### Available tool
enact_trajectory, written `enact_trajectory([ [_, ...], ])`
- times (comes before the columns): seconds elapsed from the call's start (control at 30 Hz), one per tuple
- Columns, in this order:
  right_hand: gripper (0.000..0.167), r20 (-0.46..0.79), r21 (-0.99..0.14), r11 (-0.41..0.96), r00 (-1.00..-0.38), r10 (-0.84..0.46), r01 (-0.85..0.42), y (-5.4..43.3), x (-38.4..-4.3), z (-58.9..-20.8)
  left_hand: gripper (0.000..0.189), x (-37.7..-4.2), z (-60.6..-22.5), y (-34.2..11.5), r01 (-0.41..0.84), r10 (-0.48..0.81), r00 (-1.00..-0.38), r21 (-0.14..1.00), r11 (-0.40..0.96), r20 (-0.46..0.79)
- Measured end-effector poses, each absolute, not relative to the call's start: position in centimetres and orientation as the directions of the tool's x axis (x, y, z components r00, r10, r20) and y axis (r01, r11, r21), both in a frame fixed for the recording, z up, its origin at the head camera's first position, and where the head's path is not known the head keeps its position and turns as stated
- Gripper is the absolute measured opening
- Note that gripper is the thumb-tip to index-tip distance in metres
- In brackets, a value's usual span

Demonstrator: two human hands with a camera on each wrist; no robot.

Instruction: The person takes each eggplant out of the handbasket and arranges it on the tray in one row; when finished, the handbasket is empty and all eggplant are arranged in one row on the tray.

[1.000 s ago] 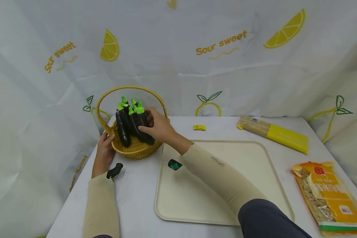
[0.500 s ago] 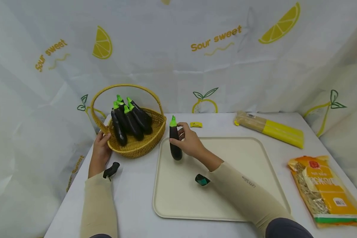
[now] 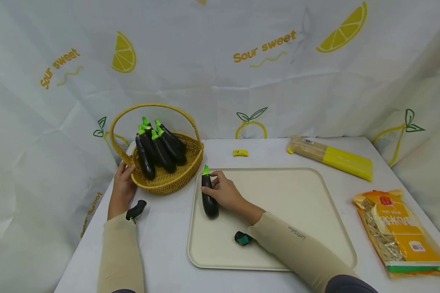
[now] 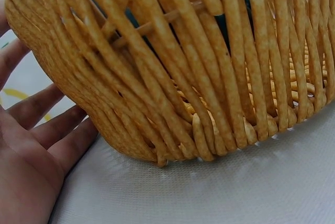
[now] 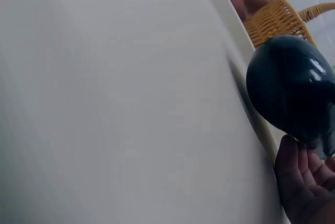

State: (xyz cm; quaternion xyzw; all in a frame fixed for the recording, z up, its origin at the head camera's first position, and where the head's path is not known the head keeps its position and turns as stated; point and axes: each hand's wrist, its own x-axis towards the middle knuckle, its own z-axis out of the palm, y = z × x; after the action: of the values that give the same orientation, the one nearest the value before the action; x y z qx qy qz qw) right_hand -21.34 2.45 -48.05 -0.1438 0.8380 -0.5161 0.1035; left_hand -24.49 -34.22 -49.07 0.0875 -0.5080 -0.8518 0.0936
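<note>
Right hand (image 3: 226, 192): thumb and fingers are clamping one eggplant (image 3: 209, 203), green stem pointing far, dark rounded end pointing near; it is occupying the far left part of the beige tray (image 3: 278, 207) (contact with the surface: cannot tell).

Left hand (image 3: 124, 183): extended fingers, spread apart, are touching the left side of the wicker basket (image 3: 168, 188).

Basket, far left, arched handle: is holding a cluster of eggplants (image 3: 163, 156), stems leaning far.

Small yellow packet (image 3: 240, 153): is lying beyond the tray.

Long yellow-ended packet (image 3: 330, 158): is lying far right.

Orange bag (image 3: 399, 232): is lying right of the tray.

White curtain (image 3: 205, 73), printed "Sour sweet": is hanging behind.
</note>
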Motion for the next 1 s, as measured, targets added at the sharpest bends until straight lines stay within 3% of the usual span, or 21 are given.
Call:
enact_trajectory([
  [0.27,0.066,-0.020,-0.836,0.534,-0.965,-0.263,-0.128,1.0,-21.4,-48.4,0.050,-24.2,-49.0,-34.1,0.077,-0.265,-0.963,0.888,-0.453,-0.052],
  [0.57,0.062,0.004,-0.810,0.561,-0.958,-0.286,-0.171,1.0,-21.8,-47.4,0.055,-24.5,-49.0,-34.2,0.051,-0.260,-0.962,0.889,-0.455,-0.077],
  [0.73,0.061,0.069,-0.732,0.616,-0.931,-0.358,-0.292,-0.4,-23.6,-44.0,0.057,-24.6,-49.0,-33.8,0.016,-0.246,-0.963,0.889,-0.457,-0.109],
  [0.87,0.060,0.144,-0.662,0.609,-0.872,-0.469,-0.437,-4.1,-25.6,-41.0,0.057,-24.5,-49.0,-33.9,-0.001,-0.255,-0.957,0.884,-0.468,-0.136],
  [1.0,0.057,0.179,-0.628,0.594,-0.836,-0.519,-0.503,-7.9,-27.6,-39.5,0.052,-24.5,-49.0,-34.2,0.011,-0.264,-0.956,0.886,-0.463,-0.127],
])
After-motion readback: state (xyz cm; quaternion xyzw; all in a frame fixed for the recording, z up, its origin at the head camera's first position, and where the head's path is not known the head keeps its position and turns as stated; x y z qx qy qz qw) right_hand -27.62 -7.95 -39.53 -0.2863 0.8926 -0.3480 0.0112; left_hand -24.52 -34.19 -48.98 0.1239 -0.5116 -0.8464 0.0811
